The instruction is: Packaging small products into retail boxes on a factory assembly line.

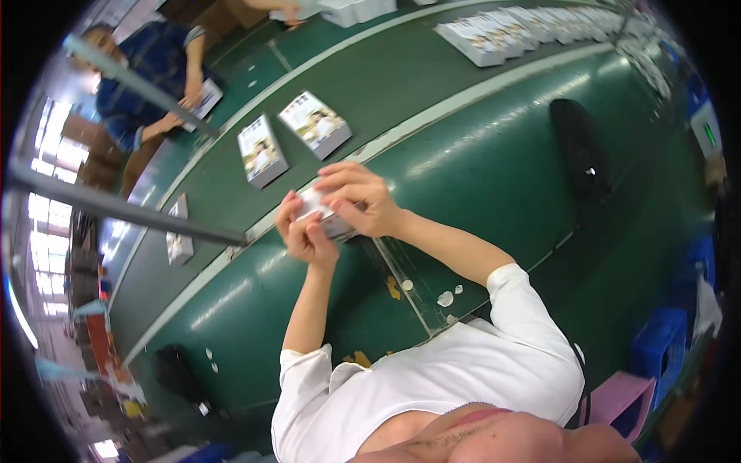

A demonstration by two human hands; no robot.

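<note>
White and grey, a small box (pixel 310 202) is sitting between the person's two hands, just above the near edge strip of the belt (pixel 378 85), where the green tabletop (pixel 471 177) is beginning. The left hand (pixel 309 239) is gripping the box from its left and near side, fingers curling up around it, while the right hand (pixel 364 202) is closing over its right end with fingers bending across the top; so the grip of both is narrowing firmly onto this one box. Beyond the hands, two picture-covered boxes (pixel 262 150) are lying side by side on the belt, near each other, and another box (pixel 180 231) is lying farther left, behind a grey pole (pixel 131 204). A long row of boxes (pixel 532 31) is stretching along the belt at upper right. Across the belt, a co-worker in a dark checked shirt (pixel 150 69) is holding a flat pale item (pixel 207 99). A black case (pixel 577 150) is resting on the tabletop at right, and another black item (pixel 181 378) is lying at lower left. White scraps (pixel 445 299) are lying near the person's white shirt (pixel 463 370). At far right, a blue crate (pixel 660 347) is standing beside a pink stool (pixel 624 395).
</note>
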